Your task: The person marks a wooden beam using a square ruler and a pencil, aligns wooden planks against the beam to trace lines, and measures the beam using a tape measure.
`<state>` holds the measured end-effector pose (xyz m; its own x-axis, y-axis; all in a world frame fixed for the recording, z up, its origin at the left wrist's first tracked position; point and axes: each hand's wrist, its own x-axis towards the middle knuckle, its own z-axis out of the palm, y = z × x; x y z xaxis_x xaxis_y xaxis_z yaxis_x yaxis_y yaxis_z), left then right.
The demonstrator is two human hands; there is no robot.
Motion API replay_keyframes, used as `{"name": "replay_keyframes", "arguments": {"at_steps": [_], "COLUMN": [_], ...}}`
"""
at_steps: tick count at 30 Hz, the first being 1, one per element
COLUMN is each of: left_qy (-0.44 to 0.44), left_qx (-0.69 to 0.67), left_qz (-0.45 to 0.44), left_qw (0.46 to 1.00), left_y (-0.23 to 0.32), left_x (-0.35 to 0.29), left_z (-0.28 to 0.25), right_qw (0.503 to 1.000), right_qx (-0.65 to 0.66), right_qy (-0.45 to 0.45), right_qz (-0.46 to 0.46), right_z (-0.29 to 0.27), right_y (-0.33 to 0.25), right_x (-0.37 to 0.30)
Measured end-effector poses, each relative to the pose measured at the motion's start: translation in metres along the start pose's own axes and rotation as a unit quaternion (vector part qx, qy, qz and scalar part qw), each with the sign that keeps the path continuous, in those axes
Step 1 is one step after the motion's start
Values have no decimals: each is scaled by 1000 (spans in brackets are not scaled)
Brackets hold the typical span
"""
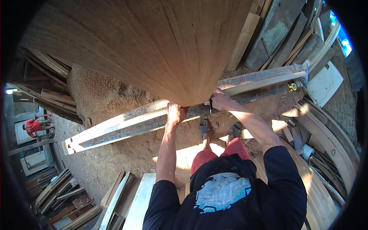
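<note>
Large, wide brown wooden board [153, 46] fills the space ahead of and above the fingers, near end right at them. Left hand [175, 114]: fingers curled against that end's left side, partly hidden; can't tell whether they grip. Right hand [221, 101]: fingers pinch a slim dark pen-like tool [210, 107] at the end's right corner. Long pale wooden beam [264, 82] passes beneath both hands; yellow-and-black tape measure [292, 86] lies well right of the right fingers, brown sawdust heap [96, 90] left of the left ones. Risks: board looks heavy and could tip or slide if left-hand support is loose; a shift could make the tool skid. Dark sandals [204, 127] sit below the fingers, exposed to a drop.
</note>
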<state>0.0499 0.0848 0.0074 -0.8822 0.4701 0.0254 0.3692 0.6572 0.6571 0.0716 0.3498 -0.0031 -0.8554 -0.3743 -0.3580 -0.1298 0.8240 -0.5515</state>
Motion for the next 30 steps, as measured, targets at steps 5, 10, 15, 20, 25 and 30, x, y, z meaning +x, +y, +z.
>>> {"name": "replay_keyframes", "arguments": {"at_steps": [5,10,15,20,25,30], "left_qy": [20,11,1,-6,10,55], "left_qx": [-3,-28,-42,-21,-25,4], "left_qz": [-7,-30,-29,-8,19,54], "left_qw": [1000,999,999,1000,999,997], "left_y": [-5,-4,1,-9,-12,-19], "left_x": [-6,-5,-1,-5,-4,-8], "left_z": [1,3,-2,-3,1,10], "right_qw": [998,1000,999,998,994,994], "right_qx": [21,5,-12,-48,-67,-52], "right_qy": [-52,-5,24,39,87,97], "right_qz": [25,21,-26,-2,-2,-21], "right_z": [-11,7,12,3,10,20], "right_y": [-12,-1,7,-14,-13,-3], "right_x": [4,6,5,2,2,5]}}
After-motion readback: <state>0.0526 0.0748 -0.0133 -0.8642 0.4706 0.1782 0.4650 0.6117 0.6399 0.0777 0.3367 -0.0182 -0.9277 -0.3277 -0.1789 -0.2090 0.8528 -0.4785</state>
